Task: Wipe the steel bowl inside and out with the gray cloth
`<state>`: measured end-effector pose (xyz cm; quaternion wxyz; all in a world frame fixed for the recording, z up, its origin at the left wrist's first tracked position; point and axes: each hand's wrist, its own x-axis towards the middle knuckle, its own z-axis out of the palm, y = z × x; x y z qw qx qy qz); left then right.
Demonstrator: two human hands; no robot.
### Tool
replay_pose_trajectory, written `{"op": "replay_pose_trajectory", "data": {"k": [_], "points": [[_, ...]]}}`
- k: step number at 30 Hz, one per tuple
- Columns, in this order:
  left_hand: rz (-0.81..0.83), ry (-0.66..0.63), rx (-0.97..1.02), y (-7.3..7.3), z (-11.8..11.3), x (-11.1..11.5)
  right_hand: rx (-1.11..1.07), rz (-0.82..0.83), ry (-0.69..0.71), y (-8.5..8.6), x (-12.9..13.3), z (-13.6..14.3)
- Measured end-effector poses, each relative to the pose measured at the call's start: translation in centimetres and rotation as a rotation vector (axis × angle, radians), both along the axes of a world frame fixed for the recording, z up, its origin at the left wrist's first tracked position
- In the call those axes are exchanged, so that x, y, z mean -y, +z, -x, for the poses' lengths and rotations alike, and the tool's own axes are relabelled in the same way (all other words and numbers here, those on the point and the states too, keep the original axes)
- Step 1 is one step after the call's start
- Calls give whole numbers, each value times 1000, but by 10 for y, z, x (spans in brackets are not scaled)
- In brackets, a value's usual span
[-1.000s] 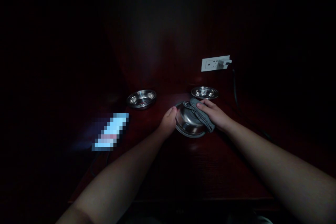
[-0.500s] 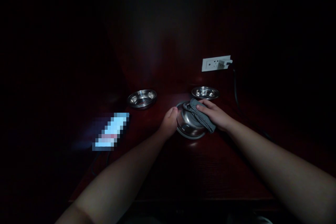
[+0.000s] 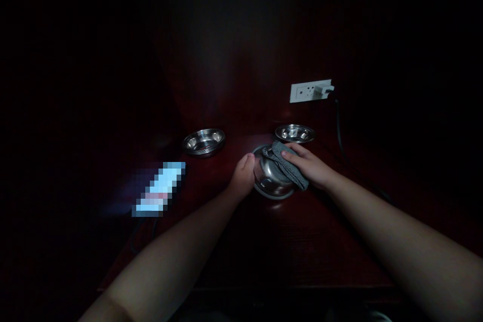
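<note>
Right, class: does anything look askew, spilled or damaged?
No spill or damage shows, though much is dark. The one oddity is the lit screen on the left, blurred into coarse blocks. The held bowl and cloth look normal.

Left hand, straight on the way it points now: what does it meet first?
The left hand would likely meet the held steel bowl first, right at its thumb; depth beyond is unclear.

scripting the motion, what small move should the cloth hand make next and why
Probably slide the grey cloth, under the right hand, toward the near side of the metal bowl: that side looks uncovered, and the left hand appears to steady the bowl's left edge.
</note>
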<state>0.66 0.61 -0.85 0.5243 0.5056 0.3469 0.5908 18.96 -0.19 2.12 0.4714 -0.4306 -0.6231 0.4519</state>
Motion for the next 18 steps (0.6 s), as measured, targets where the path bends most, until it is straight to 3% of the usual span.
{"op": "replay_pose_trajectory", "data": {"k": [9, 14, 18], "points": [[57, 54, 58, 4, -2, 3, -29, -84, -18, -1, -3, -3], [87, 33, 78, 4, -3, 3, -120, -5, -67, -6, -7, -2], [94, 28, 89, 4, -3, 4, -59, -42, -69, -5, -6, -1]]}}
